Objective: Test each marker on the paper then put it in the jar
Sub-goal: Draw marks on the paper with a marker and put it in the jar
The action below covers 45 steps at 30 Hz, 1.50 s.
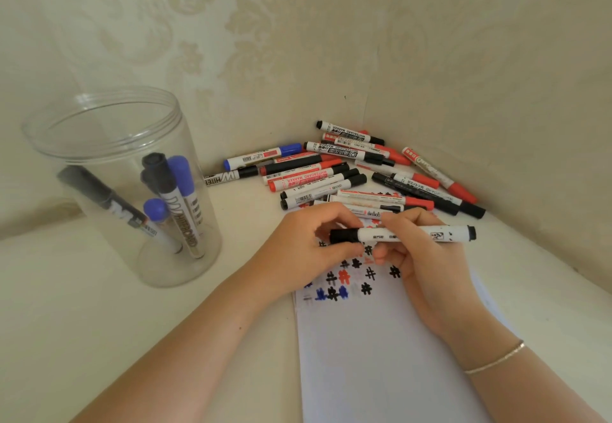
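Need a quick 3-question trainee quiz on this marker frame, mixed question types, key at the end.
1. True or false: the jar lies on its side.
2. Multiple choice: what do both hands hold? A) a red marker B) a black-capped marker C) the paper
3. Fill in: the pile of markers lies in the ___ where the two walls meet.

Key: 1 false, the jar stands upright with a few markers inside. 2 B, the left hand pinches the cap end and the right hand grips the barrel, above the test marks on the paper. 3 corner.
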Each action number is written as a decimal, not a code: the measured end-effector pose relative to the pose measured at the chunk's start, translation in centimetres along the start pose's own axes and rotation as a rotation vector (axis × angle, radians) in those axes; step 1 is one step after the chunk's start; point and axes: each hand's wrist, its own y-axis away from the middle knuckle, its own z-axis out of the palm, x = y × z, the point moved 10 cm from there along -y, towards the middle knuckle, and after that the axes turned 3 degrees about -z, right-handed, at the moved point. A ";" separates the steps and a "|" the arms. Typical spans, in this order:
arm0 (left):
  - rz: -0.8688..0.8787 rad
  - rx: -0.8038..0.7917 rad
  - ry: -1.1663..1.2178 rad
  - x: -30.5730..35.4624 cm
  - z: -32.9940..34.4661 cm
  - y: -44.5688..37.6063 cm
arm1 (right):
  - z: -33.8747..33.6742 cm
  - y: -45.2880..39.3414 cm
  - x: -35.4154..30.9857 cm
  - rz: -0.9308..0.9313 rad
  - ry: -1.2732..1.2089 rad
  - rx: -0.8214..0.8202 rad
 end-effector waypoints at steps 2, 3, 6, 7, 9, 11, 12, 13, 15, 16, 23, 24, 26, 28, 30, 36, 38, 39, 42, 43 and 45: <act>0.008 -0.046 0.029 0.1 0.3 0.0 | 0.4 0.0 0.0 0.014 -0.011 -0.052; 0.013 -0.070 0.035 0.2 0.6 0.1 | 0.7 0.1 0.0 0.026 -0.012 -0.081; -0.009 -0.080 0.108 0.3 0.6 0.1 | 0.7 0.1 -0.1 0.079 -0.163 -0.053; -0.025 -0.059 0.136 0.2 0.3 0.1 | 0.0 0.0 -0.1 0.083 -0.235 0.013; -0.061 -0.016 0.160 -0.2 -0.2 0.0 | -2.0 -0.1 -0.5 0.025 -0.192 0.165; -0.103 0.016 0.180 -0.7 -0.5 0.0 | -2.7 -0.1 -1.0 -0.045 0.089 0.221; -0.125 0.037 0.205 -0.9 -0.5 0.0 | -2.4 -0.1 -1.0 -0.068 0.211 0.221; -0.148 0.064 0.232 -1.1 -0.5 0.0 | -2.0 -0.1 -1.0 -0.090 0.289 0.214; -0.194 0.132 0.237 -1.6 -0.8 0.1 | -1.0 -0.1 -1.4 -0.156 0.368 0.198; -0.212 0.164 0.223 -1.8 -1.0 0.2 | -0.7 -0.1 -1.5 -0.182 0.394 0.191; -0.171 0.299 0.223 -0.2 -2.3 1.1 | 0.5 -0.9 -2.4 -0.056 0.298 0.135; -0.122 0.331 0.241 1.1 -2.8 1.4 | 0.7 -1.3 -3.1 -0.029 0.220 0.144; 0.002 0.401 0.227 4.4 -4.3 1.8 | 1.8 -2.5 -4.5 0.010 0.064 0.127; 0.131 0.515 0.077 8.2 -7.0 2.6 | 4.4 -3.8 -5.5 0.034 -0.039 0.042; 0.262 0.639 -0.147 12.0 -10.0 3.7 | 7.9 -4.8 -5.8 0.071 -0.120 -0.068; 0.498 0.914 -0.474 18.9 -17.3 7.7 | 16.8 -5.7 -7.3 0.002 0.278 -0.266; 0.517 1.013 -0.493 19.5 -19.8 9.3 | 18.1 -6.0 -7.3 -0.233 0.889 -0.329; 0.503 1.053 -0.502 19.4 -21.0 9.8 | 18.9 -5.8 -6.3 -0.361 1.254 -0.392; 0.398 1.125 -0.559 18.4 -23.9 10.6 | 18.4 -5.1 -1.0 -0.411 1.900 -0.573; 0.357 1.132 -0.581 17.9 -24.6 10.7 | 17.7 -4.9 0.3 -0.367 1.969 -0.600; 0.291 1.121 -0.645 17.1 -25.3 10.5 | 17.4 -4.8 1.7 -0.370 2.049 -0.623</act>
